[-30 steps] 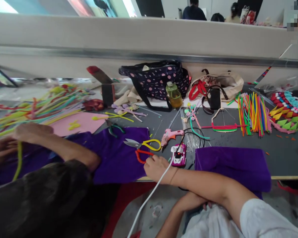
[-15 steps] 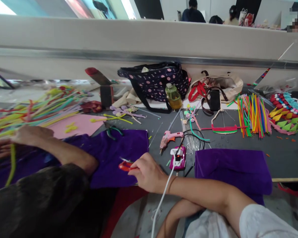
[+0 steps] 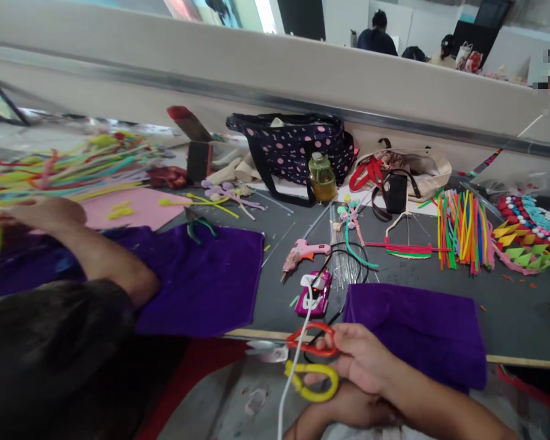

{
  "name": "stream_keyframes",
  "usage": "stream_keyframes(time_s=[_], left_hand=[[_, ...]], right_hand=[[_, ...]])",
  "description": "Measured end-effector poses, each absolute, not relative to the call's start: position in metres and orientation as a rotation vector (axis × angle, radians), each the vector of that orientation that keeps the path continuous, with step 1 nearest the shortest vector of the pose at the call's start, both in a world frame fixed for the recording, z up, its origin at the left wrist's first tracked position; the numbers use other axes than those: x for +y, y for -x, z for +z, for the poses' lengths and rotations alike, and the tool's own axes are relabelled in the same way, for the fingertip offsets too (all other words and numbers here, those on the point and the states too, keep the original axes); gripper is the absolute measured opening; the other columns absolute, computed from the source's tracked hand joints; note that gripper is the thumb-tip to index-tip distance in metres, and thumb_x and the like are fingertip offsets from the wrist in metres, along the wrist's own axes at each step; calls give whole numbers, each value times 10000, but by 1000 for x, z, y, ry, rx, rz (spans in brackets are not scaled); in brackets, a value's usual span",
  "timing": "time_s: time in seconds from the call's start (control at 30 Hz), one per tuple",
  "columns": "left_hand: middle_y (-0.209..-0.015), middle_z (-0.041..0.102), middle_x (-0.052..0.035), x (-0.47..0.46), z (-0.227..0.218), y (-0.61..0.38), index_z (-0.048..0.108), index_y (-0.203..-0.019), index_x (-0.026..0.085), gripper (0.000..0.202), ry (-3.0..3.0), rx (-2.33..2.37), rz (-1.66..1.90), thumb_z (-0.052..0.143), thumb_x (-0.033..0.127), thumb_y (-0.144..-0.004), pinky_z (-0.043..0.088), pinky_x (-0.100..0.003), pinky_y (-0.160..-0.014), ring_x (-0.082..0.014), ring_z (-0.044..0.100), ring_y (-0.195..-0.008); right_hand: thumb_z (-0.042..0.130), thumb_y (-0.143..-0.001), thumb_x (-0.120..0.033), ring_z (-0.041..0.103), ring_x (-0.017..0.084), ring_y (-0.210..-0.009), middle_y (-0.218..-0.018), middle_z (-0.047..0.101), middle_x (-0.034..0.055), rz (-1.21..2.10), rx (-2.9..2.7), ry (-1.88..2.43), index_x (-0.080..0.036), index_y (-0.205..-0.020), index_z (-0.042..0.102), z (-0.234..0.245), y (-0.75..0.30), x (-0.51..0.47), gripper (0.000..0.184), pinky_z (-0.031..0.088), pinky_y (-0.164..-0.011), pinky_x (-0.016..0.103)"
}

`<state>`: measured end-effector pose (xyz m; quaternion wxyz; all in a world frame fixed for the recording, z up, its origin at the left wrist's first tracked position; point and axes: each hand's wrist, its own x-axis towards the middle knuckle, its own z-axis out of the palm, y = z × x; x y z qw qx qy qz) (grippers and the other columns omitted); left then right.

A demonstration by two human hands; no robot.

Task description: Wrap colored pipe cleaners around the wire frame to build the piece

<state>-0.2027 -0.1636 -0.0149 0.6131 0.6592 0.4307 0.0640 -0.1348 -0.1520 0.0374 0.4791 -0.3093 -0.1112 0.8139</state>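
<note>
Scissors (image 3: 311,349) with one red and one yellow handle loop are held in my right hand (image 3: 360,354), in front of the table's near edge. Their blades point left and a white cable crosses in front of the handles. My left hand (image 3: 360,404) lies low beneath my right wrist, arms crossed; its fingers are hidden. Just beyond the scissors is a magenta box (image 3: 312,294) with white plugs in it. A folded purple cloth (image 3: 417,324) lies to the right of the box, close to my right hand.
A co-worker's arm (image 3: 96,250) reaches over a spread purple cloth (image 3: 211,281) at left. Pliers (image 3: 199,226), a pink glue gun (image 3: 305,253), bundled coloured pipe cleaners (image 3: 467,229), a bottle (image 3: 321,177) and a dotted bag (image 3: 293,150) lie farther back.
My right hand has drawn back to the right from the spread purple cloth with the scissors, whose yellow loop now shows. The view has tilted.
</note>
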Motion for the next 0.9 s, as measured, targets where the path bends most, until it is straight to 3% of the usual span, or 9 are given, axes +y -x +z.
stream_keyframes(time_s=[0.03, 0.13, 0.23, 0.33, 0.47, 0.6, 0.67, 0.77, 0.9], left_hand=[[-840, 689, 3, -165, -16, 203, 728, -891, 227, 163, -1507, 813, 45, 725, 306, -748, 538, -275, -651, -214, 670, -803], [-905, 704, -32, -164, -19, 201, 702, -1050, 206, 331, -1395, 219, -157, 665, 405, -788, 536, -290, -746, -199, 671, -843], [-988, 699, -95, -157, -11, 187, 675, -1094, 167, 473, -1239, 161, -94, 622, 540, -807, 517, -329, -814, -215, 659, -919], [-990, 684, -131, -150, 7, 153, 641, -1138, 152, 572, -955, 199, 130, 623, 599, -781, 518, -317, -736, -215, 650, -889], [-1262, 556, -144, -135, 35, 94, 542, -1252, 206, 612, -659, 272, 523, 689, 535, -757, 480, -365, -876, -247, 540, -1148], [-1255, 540, -122, -120, 53, 46, 526, -1223, 206, 621, -582, 356, 591, 767, 442, -702, 434, -354, -928, -218, 537, -1115], [-1143, 574, -102, -115, 58, 28, 541, -1190, 172, 596, -642, 391, 621, 755, 448, -708, 420, -342, -930, -193, 552, -1037], [-1037, 574, -61, -112, 61, 5, 535, -1198, 169, 576, -841, 461, 697, 726, 454, -735, 422, -318, -906, -168, 547, -955], [-991, 557, -47, -102, 54, -18, 559, -1197, 175, 507, -1197, 453, 638, 603, 514, -823, 451, -307, -838, -165, 552, -879]], right_hand=[[828, -626, -441, 593, 138, -736, -830, 602, 25, 1978, -266, 753, -153, -768, 578, 44, 116, -159, 406, 545, -743, 379], [776, -682, -481, 621, 158, -747, -871, 601, 56, 1902, -386, 821, -158, -738, 573, 64, 53, -185, 386, 547, -726, 384], [735, -699, -547, 635, 196, -754, -900, 586, 108, 1659, -553, 1040, -175, -734, 624, 74, -10, -217, 391, 543, -679, 402], [703, -695, -594, 626, 251, -819, -892, 573, 130, 1267, -760, 1221, -215, -680, 659, 74, -51, -241, 382, 541, -705, 458], [677, -771, -472, 601, 279, -909, -824, 575, 105, 823, -1107, 1375, -268, -701, 695, 67, -60, -246, 216, 510, -823, 489], [717, -755, -416, 518, 314, -1187, -1163, 578, 125, 601, -1194, 1442, -267, -767, 720, 57, -52, -236, 150, 448, -971, 486], [689, -771, -469, 483, 315, -1247, -1288, 530, 128, 563, -1091, 1424, -257, -918, 715, 50, -55, -231, 260, 441, -990, 478], [622, -811, -525, 541, 274, -1195, -1283, 562, 126, 576, -824, 1400, -244, -1151, 623, 38, -67, -221, 442, 476, -957, 432], [757, -706, -428, 662, 184, -866, -1074, 669, 70, 750, -623, 1435, -252, -1183, 555, 25, -80, -202, 547, 547, -721, 305]])
